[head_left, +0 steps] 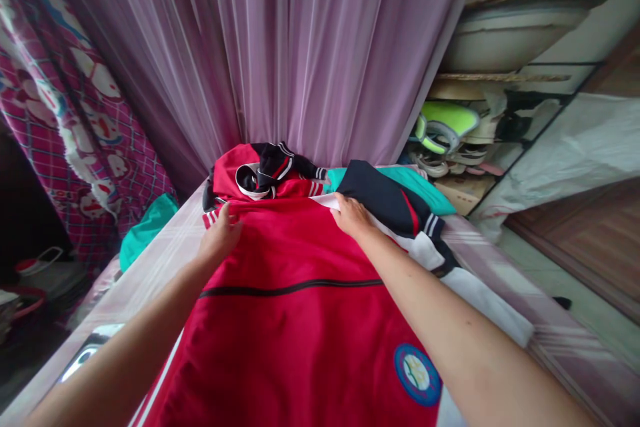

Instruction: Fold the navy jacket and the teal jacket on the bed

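A red jacket with a thin black line across it and a round blue badge lies spread toward me on the bed. My left hand pinches its far edge at the left corner. At the right end of that edge, the fingers of my right hand close on the fabric beside a white section. Just beyond the edge is a crumpled red and black garment with a striped collar. Dark folded clothing with a red stripe lies past my right hand, on teal fabric.
The bed has a pale plaid sheet. Purple curtains hang behind it. At right stands a rack with shoes and a large basin. A teal cloth and a phone-like object lie at left.
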`<state>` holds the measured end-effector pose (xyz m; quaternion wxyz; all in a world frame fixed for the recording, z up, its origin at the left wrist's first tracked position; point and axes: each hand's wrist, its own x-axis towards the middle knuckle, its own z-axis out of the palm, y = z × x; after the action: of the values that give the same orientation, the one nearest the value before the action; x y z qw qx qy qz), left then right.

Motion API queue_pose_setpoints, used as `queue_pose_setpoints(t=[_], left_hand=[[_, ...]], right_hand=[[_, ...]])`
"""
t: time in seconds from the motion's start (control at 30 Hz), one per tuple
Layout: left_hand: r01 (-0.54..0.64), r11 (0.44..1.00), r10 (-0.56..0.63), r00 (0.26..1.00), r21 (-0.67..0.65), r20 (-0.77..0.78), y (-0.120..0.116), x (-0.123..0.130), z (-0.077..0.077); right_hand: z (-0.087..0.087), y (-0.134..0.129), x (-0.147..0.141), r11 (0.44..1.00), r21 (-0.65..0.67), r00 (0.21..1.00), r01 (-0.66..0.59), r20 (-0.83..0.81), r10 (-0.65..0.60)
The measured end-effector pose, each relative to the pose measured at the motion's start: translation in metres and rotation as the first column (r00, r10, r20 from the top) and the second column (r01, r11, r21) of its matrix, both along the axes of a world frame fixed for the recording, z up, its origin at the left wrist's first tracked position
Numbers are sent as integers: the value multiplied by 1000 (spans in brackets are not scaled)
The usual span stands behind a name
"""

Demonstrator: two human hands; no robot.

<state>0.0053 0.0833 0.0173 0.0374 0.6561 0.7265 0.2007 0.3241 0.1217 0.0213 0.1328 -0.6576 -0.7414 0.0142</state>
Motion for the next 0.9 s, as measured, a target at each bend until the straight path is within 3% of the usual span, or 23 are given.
queue_pose_setpoints(t=[0.13, 0.23, 0.3, 0.4, 0.5, 0.63, 0.77, 0.9], left_hand=[[297, 948, -276, 946, 116, -171, -71, 20, -35], [374, 923, -335, 895, 86, -294, -122, 25, -58], [379, 924, -345, 878, 42, -332, -141, 22, -68], [347, 938, -325, 879, -2, -350, -148, 17, -73], [326, 945, -313, 883, -21, -349, -144, 18, -68], [311, 950, -301, 892, -26, -338, -145, 23, -60], [294, 954, -294, 888, -56, -354, -150, 24, -57], [268, 960, -279, 894, -78, -352, -152, 25, -54]], right_hand=[[-3, -63, 2, 974, 111, 980, -199, 25, 197], [-13, -124, 18, 949, 81, 953, -303, 51, 300], [-26, -159, 42, 956, 45, 955, -290, 72, 287], [-45, -192, 87, 993, -32, 985, -118, 122, 121], [-57, -205, 121, 1000, -12, 988, -22, 150, 23], [-56, -212, 133, 995, 90, 989, 37, 141, -50], [-32, -216, 138, 997, -20, 991, 76, 115, -73], [5, -199, 148, 960, -68, 962, 271, 65, -267]])
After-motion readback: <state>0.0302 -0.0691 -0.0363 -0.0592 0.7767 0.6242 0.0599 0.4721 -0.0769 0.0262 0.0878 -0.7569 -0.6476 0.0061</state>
